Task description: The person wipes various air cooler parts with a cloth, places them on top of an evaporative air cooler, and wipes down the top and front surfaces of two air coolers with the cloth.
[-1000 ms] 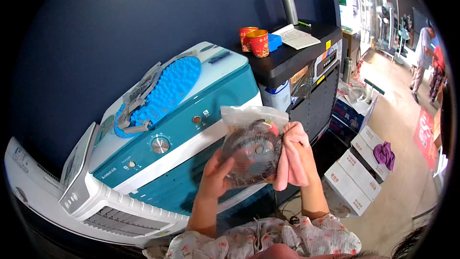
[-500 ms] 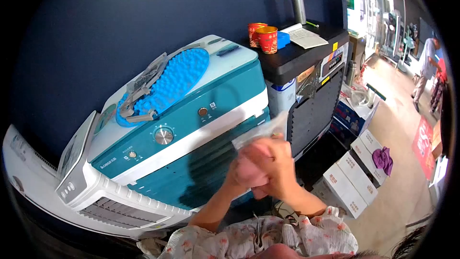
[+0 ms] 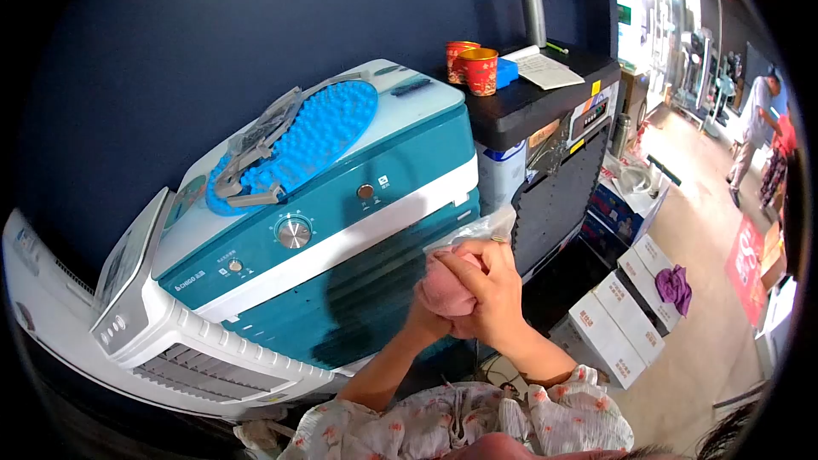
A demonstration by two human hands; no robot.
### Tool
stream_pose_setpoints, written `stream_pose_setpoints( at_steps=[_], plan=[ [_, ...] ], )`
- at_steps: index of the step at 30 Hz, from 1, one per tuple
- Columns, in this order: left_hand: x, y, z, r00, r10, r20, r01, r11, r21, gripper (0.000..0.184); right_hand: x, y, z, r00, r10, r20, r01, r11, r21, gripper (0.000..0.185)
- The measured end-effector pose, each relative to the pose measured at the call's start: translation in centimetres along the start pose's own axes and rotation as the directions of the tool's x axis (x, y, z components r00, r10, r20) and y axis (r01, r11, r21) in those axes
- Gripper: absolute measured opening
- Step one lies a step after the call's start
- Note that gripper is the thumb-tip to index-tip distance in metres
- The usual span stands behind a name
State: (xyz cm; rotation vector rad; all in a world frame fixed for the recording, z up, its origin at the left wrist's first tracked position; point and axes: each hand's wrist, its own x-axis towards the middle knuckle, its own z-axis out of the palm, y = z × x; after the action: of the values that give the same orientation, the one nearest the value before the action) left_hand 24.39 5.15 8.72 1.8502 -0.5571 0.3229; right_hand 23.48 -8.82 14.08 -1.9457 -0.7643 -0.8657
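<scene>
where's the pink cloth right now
In the head view, just below and right of centre, the pink cloth is between the left hand and right hand, by the clear bag.

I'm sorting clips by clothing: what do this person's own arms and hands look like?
Both sleeves are loose, whitish fabric with scattered reddish flower prints, leaving the forearms bare. The right hand is gloveless, with what looks like a ring on one finger. The left hand is largely hidden; whether it wears a ring cannot be told.
</scene>
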Motion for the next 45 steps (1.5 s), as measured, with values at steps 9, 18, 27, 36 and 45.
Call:
stream_pose_setpoints(
  at_steps=[9, 18, 27, 36, 45],
  plan=[
    [0.9, 0.8, -2.0, 0.973, -0.007, -0.230, -0.047, 0.972, -0.230, 0.042, -2.0, 3.7, -0.7, 0.959, 0.100, -0.265, -0.122, 0.990, -0.068, 0.044],
    [0.4, 0.9, -2.7, 0.927, -0.012, -0.374, -0.146, 0.909, -0.391, 0.045, -1.7, 5.0, -1.2, 0.966, 0.239, -0.096, -0.216, 0.955, 0.204, 0.037],
    [0.4, -0.6, -3.6, 0.978, -0.128, -0.165, -0.029, 0.698, -0.715, 0.052, -5.0, 9.9, -2.9, 0.812, 0.306, 0.497, -0.558, 0.159, 0.814, 0.050],
    [1.0, 0.4, -9.4, 0.942, -0.039, 0.334, 0.204, 0.856, -0.475, 0.067, -4.7, 8.5, -4.0, 0.872, 0.371, 0.320, -0.488, 0.619, 0.615, 0.028],
    [3.8, 2.5, -8.4, 0.719, -0.466, 0.515, 0.562, 0.827, -0.036, 0.045, -4.0, 7.9, -4.6, 0.902, 0.297, 0.315, -0.421, 0.768, 0.482, 0.026]
  ],
)
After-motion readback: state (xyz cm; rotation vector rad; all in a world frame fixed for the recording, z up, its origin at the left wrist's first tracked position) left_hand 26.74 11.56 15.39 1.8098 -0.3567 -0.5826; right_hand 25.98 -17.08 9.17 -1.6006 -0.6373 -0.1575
